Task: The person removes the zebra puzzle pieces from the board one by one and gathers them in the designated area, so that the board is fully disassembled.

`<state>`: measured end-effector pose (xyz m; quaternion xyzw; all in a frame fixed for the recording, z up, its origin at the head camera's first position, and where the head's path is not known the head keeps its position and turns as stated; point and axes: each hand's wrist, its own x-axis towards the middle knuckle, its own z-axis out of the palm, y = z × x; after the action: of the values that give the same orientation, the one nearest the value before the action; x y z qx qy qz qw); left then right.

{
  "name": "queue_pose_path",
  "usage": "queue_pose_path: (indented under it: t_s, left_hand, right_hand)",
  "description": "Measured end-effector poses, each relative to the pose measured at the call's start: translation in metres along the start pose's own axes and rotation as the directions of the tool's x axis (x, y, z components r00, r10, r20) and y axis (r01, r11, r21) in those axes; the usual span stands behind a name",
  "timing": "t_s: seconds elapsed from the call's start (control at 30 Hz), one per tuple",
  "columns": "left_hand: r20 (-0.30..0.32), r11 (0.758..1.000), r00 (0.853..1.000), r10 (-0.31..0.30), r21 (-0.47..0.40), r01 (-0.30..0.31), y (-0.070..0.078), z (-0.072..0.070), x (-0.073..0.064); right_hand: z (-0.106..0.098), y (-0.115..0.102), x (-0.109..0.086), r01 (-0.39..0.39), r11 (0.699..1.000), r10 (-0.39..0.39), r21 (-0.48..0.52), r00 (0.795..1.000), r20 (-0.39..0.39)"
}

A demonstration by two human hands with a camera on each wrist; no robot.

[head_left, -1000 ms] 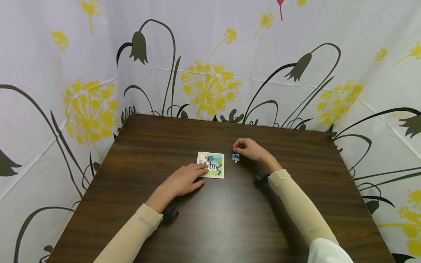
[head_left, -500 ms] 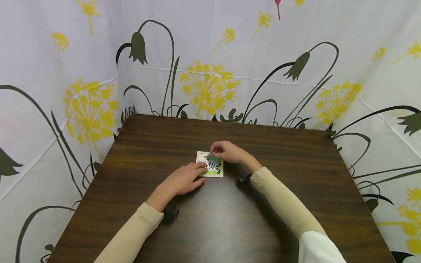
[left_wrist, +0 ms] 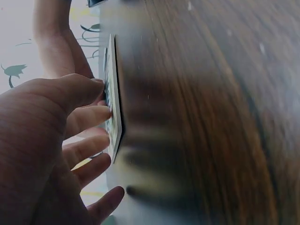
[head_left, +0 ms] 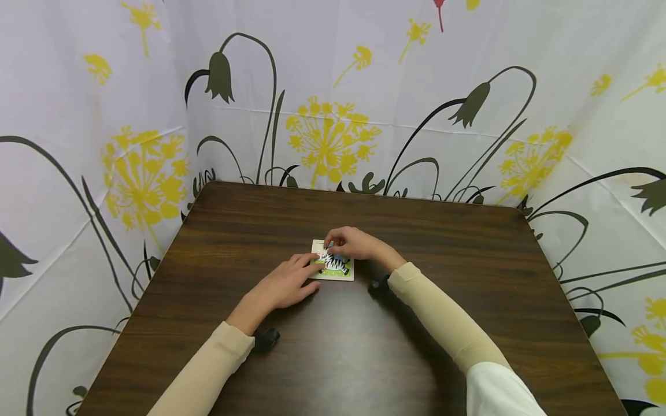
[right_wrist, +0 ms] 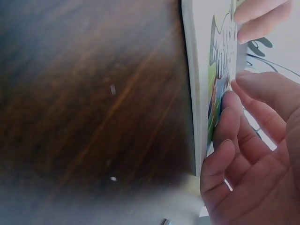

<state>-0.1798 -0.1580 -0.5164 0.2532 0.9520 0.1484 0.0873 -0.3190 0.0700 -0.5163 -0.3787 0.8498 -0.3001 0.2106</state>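
Note:
A square zebra jigsaw puzzle [head_left: 340, 274] in a pale frame lies flat near the table's middle. My left hand [head_left: 283, 284] rests its spread, mostly straight fingers on the puzzle's left side; in the left wrist view several fingertips [left_wrist: 104, 112] touch its surface. Over the upper part of the puzzle, my right hand [head_left: 356, 242] pinches a small puzzle piece [head_left: 330, 247] between thumb and index finger. Most of that piece is hidden by the fingers. From the right wrist, the other curled fingers of the right hand [right_wrist: 258, 154] lean by the frame's edge [right_wrist: 194, 103].
The dark wood-grain table [head_left: 333, 352] stretches out on all sides of the puzzle. A white curtain [head_left: 411, 52] with flower prints hangs behind and beside it. Each wrist carries a small black camera, such as the left one [head_left: 267, 340].
My right hand picked up the small zebra-head piece from the table right of the puzzle and brought it left over the board. The left hand's fingers shifted slightly on the board.

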Motion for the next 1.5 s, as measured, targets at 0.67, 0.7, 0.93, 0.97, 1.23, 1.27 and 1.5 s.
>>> queue_pose_path:
  t_s: [0.67,0.7,0.93,0.97,1.23,1.27,1.5]
  left_hand:
    - [-0.012,1.000,1.000,-0.001,0.010,0.001,-0.007,-0.006,-0.001]
    - [-0.012,1.000,1.000,0.000,0.009,0.000,-0.006,-0.006,-0.001]
    - [-0.013,1.000,1.000,0.001,-0.011,-0.001,-0.005,-0.005,-0.002]
    - [-0.015,1.000,1.000,-0.002,-0.014,0.002,-0.006,-0.005,-0.002]
    - [-0.017,0.999,1.000,-0.008,-0.035,0.007,-0.008,-0.006,-0.002]
    - [-0.016,0.999,1.000,-0.009,-0.037,0.008,-0.008,-0.005,-0.002]
    - [-0.007,1.000,1.000,-0.003,-0.008,0.003,-0.008,-0.004,-0.001]
  right_hand:
    - [0.004,-0.004,0.006,-0.066,0.998,0.066,0.018,0.998,-0.017]
    - [0.005,-0.003,0.006,-0.067,0.998,0.067,0.020,0.998,-0.020]
    - [0.008,0.002,0.008,-0.090,0.994,0.092,0.066,0.995,-0.034]
    - [0.008,0.002,0.008,-0.090,0.993,0.093,0.074,0.995,-0.032]
    - [0.005,-0.004,0.011,-0.099,0.990,0.099,0.096,0.995,0.006]
    - [0.004,-0.005,0.012,-0.105,0.990,0.105,0.089,0.994,0.007]
    - [0.006,-0.012,0.014,-0.147,0.988,0.147,0.041,0.989,0.005]
